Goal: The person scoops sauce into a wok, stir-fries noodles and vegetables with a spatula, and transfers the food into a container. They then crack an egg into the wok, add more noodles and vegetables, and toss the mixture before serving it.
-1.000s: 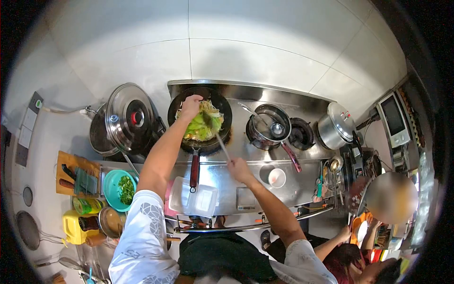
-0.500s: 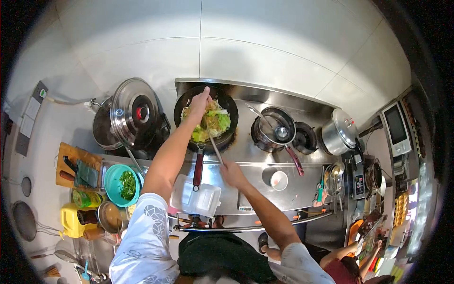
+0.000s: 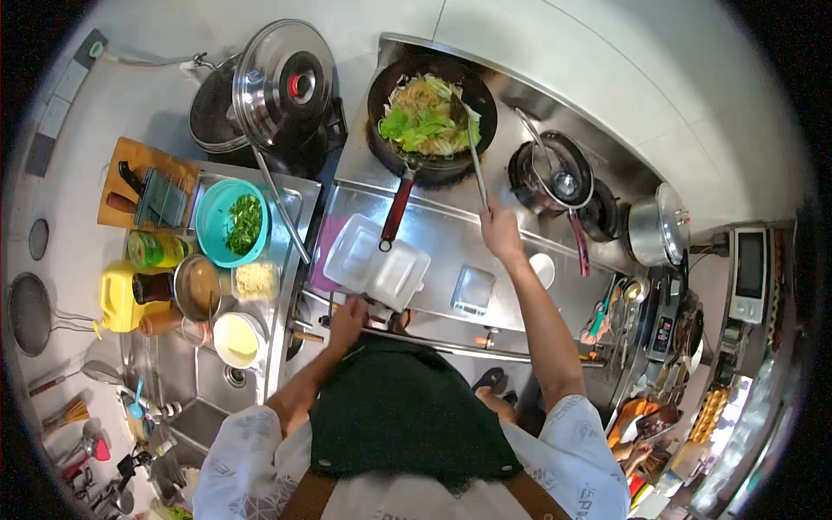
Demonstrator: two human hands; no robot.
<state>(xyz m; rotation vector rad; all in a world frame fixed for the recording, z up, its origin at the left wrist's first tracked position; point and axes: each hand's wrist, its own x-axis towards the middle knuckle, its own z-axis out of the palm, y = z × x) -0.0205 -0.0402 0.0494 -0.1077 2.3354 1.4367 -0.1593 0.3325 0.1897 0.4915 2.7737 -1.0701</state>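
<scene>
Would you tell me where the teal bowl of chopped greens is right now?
In the head view, the teal bowl sits on the counter left of the stove, between the knife block and the white container, above a brown-sauce bowl.

bright, even light | fisheye bend (black corners) | steel glare

A long metal spatula [image 3: 472, 147] rests tilted in a black wok [image 3: 432, 117] of greens.
</scene>
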